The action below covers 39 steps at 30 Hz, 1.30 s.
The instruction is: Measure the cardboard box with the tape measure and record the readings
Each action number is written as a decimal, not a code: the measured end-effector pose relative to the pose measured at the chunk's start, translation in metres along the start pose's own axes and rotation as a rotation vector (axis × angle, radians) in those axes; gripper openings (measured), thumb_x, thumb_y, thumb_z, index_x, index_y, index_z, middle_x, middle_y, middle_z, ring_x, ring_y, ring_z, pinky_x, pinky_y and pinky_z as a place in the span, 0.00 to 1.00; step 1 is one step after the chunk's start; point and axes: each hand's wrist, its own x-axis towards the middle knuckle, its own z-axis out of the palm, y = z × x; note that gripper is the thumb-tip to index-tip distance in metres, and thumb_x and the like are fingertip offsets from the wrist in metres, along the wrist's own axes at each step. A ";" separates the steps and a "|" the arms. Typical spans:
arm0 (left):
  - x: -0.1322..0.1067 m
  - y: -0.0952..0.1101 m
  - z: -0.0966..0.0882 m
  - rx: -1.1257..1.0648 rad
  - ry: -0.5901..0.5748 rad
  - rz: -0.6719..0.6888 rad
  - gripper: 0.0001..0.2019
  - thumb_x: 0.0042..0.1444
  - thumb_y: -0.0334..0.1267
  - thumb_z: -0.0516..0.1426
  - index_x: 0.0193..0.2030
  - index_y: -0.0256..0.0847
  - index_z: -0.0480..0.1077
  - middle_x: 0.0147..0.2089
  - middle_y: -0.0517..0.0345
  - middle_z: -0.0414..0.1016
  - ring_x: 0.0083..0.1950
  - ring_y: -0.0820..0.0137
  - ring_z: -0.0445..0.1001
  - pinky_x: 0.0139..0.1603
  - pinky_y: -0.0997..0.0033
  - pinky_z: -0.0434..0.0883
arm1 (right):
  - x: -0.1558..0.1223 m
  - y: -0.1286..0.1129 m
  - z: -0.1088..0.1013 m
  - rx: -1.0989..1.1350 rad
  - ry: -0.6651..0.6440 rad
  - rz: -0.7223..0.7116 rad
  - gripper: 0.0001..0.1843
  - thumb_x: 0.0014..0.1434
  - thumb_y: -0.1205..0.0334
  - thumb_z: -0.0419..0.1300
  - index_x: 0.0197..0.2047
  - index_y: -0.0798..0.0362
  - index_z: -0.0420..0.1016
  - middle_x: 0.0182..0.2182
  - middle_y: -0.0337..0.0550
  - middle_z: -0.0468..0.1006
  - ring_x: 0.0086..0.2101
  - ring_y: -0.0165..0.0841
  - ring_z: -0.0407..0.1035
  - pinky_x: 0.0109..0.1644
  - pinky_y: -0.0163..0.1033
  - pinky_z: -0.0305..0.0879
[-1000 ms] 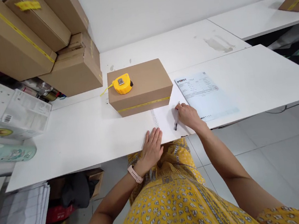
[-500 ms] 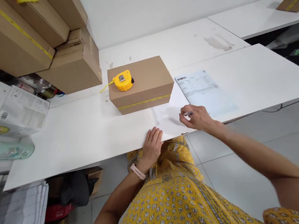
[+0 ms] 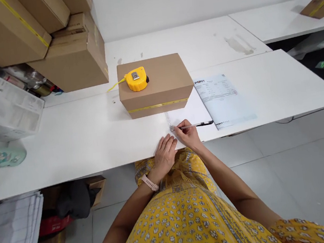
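Observation:
My right hand (image 3: 188, 134) grips a pen (image 3: 202, 123) with a black end pointing right, close to the spiral edge of a white notebook (image 3: 192, 111). Flat at the table's front edge, by the notebook's lower left corner, lies my left hand (image 3: 166, 151), fingers extended and nothing in it. A brown cardboard box (image 3: 161, 95) rests over the notebook's upper part. On top of the box sits a yellow tape measure (image 3: 137, 79), its tape end hanging off to the left. Right of the notebook is a printed light-blue sheet (image 3: 221, 99).
Stacked cardboard boxes (image 3: 73, 63) rise at the back left. White cartons with avocado pictures (image 3: 7, 108) and a mint-green bottle (image 3: 2, 153) stand at the left. Another cardboard box (image 3: 321, 1) is on the far right table. The white table (image 3: 78, 144) ends just before my body.
My right hand has moved left with the pen, from the notebook's right side to its spiral edge near my left hand. The left hand stays flat. The view has shifted slightly.

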 end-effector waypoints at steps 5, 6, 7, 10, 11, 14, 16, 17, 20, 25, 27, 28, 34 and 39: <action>-0.001 0.000 0.002 -0.018 0.006 -0.008 0.20 0.69 0.33 0.51 0.65 0.34 0.67 0.65 0.39 0.72 0.73 0.54 0.63 0.75 0.44 0.61 | -0.004 0.003 -0.001 -0.049 -0.066 -0.019 0.15 0.61 0.47 0.62 0.37 0.50 0.70 0.27 0.34 0.71 0.27 0.29 0.62 0.33 0.36 0.60; -0.001 0.000 0.003 -0.018 0.012 -0.005 0.20 0.69 0.33 0.51 0.65 0.34 0.68 0.65 0.39 0.72 0.73 0.54 0.63 0.75 0.45 0.61 | -0.004 0.004 -0.001 -0.051 -0.054 -0.006 0.15 0.61 0.47 0.62 0.37 0.50 0.69 0.27 0.34 0.71 0.27 0.29 0.62 0.32 0.36 0.60; -0.001 -0.001 0.003 -0.016 0.018 0.000 0.20 0.68 0.33 0.52 0.65 0.33 0.68 0.65 0.38 0.72 0.73 0.54 0.63 0.75 0.45 0.61 | -0.005 0.005 0.000 -0.057 -0.038 0.006 0.16 0.61 0.46 0.62 0.35 0.50 0.69 0.25 0.33 0.70 0.26 0.28 0.61 0.32 0.36 0.59; -0.002 -0.002 0.005 -0.001 0.046 0.022 0.19 0.68 0.32 0.52 0.64 0.32 0.68 0.64 0.38 0.73 0.73 0.54 0.63 0.75 0.46 0.61 | -0.006 0.007 0.000 -0.090 -0.007 0.005 0.16 0.61 0.47 0.62 0.30 0.49 0.65 0.21 0.31 0.65 0.24 0.28 0.58 0.30 0.36 0.56; -0.002 -0.002 0.006 0.007 0.058 0.027 0.19 0.68 0.32 0.52 0.64 0.32 0.68 0.64 0.39 0.73 0.73 0.54 0.64 0.74 0.46 0.62 | -0.006 0.007 0.001 -0.099 -0.001 -0.002 0.17 0.61 0.48 0.61 0.29 0.49 0.64 0.20 0.31 0.64 0.23 0.28 0.57 0.29 0.36 0.55; -0.003 -0.003 0.007 0.027 0.087 0.037 0.18 0.69 0.33 0.52 0.63 0.33 0.69 0.63 0.40 0.74 0.71 0.55 0.66 0.73 0.46 0.63 | -0.006 0.007 0.001 -0.101 0.005 -0.013 0.16 0.60 0.49 0.61 0.29 0.48 0.64 0.20 0.31 0.64 0.23 0.28 0.57 0.28 0.36 0.55; -0.003 -0.003 0.007 0.031 0.091 0.041 0.18 0.69 0.33 0.52 0.63 0.34 0.69 0.63 0.41 0.74 0.71 0.55 0.67 0.73 0.46 0.64 | -0.005 0.008 0.001 -0.093 -0.001 -0.012 0.15 0.59 0.50 0.61 0.29 0.48 0.64 0.20 0.31 0.64 0.23 0.28 0.56 0.28 0.36 0.54; -0.003 -0.003 0.007 0.032 0.092 0.044 0.18 0.69 0.33 0.53 0.62 0.34 0.70 0.63 0.41 0.74 0.71 0.55 0.67 0.73 0.45 0.64 | -0.005 0.008 0.001 -0.090 -0.005 -0.012 0.15 0.59 0.50 0.62 0.28 0.48 0.64 0.20 0.31 0.63 0.23 0.28 0.56 0.28 0.36 0.54; -0.003 -0.003 0.007 0.030 0.097 0.046 0.17 0.69 0.33 0.53 0.62 0.35 0.70 0.63 0.41 0.74 0.70 0.56 0.68 0.72 0.45 0.65 | -0.004 0.008 0.001 -0.088 -0.019 -0.010 0.15 0.59 0.51 0.62 0.28 0.48 0.64 0.20 0.31 0.63 0.23 0.28 0.56 0.28 0.36 0.54; -0.004 -0.004 0.009 0.030 0.118 0.048 0.16 0.69 0.34 0.53 0.61 0.34 0.71 0.63 0.41 0.75 0.70 0.56 0.68 0.72 0.45 0.66 | -0.005 0.006 0.000 -0.095 -0.030 -0.027 0.14 0.59 0.51 0.62 0.28 0.49 0.65 0.20 0.32 0.64 0.23 0.28 0.57 0.28 0.36 0.55; -0.004 -0.004 0.010 0.027 0.119 0.051 0.16 0.69 0.33 0.53 0.61 0.34 0.71 0.63 0.40 0.74 0.70 0.56 0.68 0.72 0.45 0.65 | -0.005 0.005 0.000 -0.096 -0.032 -0.032 0.14 0.59 0.51 0.61 0.28 0.49 0.64 0.20 0.32 0.64 0.23 0.28 0.57 0.28 0.36 0.55; -0.004 -0.004 0.010 0.028 0.121 0.052 0.16 0.69 0.33 0.53 0.61 0.34 0.71 0.63 0.40 0.74 0.70 0.56 0.68 0.72 0.46 0.65 | -0.005 0.005 0.000 -0.098 -0.034 -0.034 0.15 0.59 0.51 0.61 0.28 0.49 0.64 0.20 0.32 0.64 0.23 0.28 0.57 0.28 0.36 0.55; -0.003 -0.003 0.008 0.048 0.143 0.062 0.16 0.69 0.33 0.53 0.60 0.33 0.71 0.63 0.41 0.75 0.70 0.56 0.68 0.72 0.47 0.66 | -0.003 0.005 0.001 -0.112 -0.044 -0.037 0.15 0.58 0.49 0.61 0.28 0.48 0.64 0.20 0.32 0.64 0.23 0.28 0.56 0.27 0.36 0.55; -0.004 -0.003 0.008 0.037 0.130 0.054 0.16 0.69 0.33 0.53 0.61 0.34 0.71 0.63 0.41 0.75 0.70 0.56 0.68 0.72 0.46 0.66 | -0.003 0.005 0.002 -0.104 -0.024 -0.034 0.15 0.57 0.50 0.62 0.27 0.48 0.63 0.20 0.32 0.63 0.23 0.28 0.56 0.28 0.36 0.55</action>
